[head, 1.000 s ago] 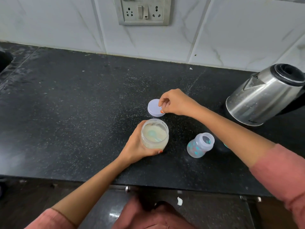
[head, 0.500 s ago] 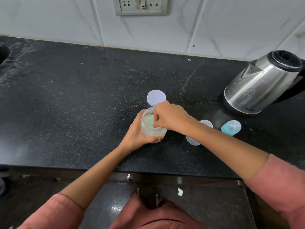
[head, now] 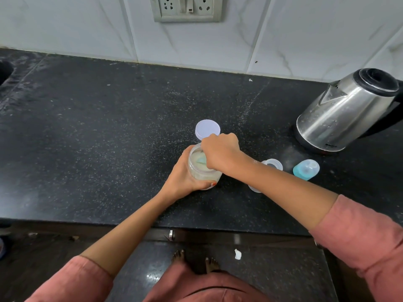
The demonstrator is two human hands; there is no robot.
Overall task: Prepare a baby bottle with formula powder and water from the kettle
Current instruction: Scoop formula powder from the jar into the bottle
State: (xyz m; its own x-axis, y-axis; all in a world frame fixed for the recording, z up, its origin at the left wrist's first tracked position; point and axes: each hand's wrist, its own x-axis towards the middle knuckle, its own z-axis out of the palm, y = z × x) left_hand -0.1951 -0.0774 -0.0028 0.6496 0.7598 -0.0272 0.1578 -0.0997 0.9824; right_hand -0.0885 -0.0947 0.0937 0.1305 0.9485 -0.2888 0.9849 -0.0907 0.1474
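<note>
A clear jar of pale formula powder (head: 201, 171) stands on the black counter (head: 109, 138), and my left hand (head: 182, 177) wraps around its side. My right hand (head: 220, 152) reaches into the jar's open mouth, fingers closed over a light green scoop (head: 201, 159) that lies in the powder. The jar's white lid (head: 207, 129) lies flat just behind. The open baby bottle (head: 271, 165) stands right of the jar, mostly hidden by my right forearm. Its blue cap (head: 306, 169) lies further right. The steel kettle (head: 346, 110) stands at the far right.
A white tiled wall with a socket panel (head: 186, 7) runs along the back. The counter's front edge (head: 152, 223) is near my body, with a dark floor and my feet below. A dark sink edge (head: 5, 70) shows at far left.
My right hand let go of the lid behind the jar and moved down into the jar's mouth onto the scoop. The left hand has kept its hold on the jar.
</note>
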